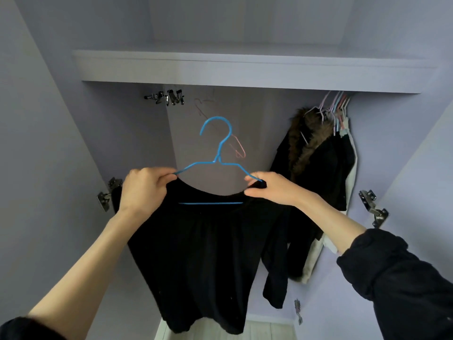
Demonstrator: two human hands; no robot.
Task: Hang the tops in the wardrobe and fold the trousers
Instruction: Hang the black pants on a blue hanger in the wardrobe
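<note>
The left hand point(143, 190) pinches the black top point(208, 246) at its left shoulder; the right hand point(272, 190) pinches the right shoulder. The top is likely light, soft and limp. Between the fingers, the blue wire hanger point(217, 153) spans left-right, hook pointing up into the wardrobe point(245, 69).

Single view, worn on the head. The camera is aimed forward and tilted upward into an open pale lilac wardrobe point(127, 133), so the underside of its white shelf board point(245, 69) is seen from below. Close range: both forearms are seen entering from the lower corners. Wide-angle distortion is noted at the edges. No second view is provided, so no overlap is recorded.
</note>
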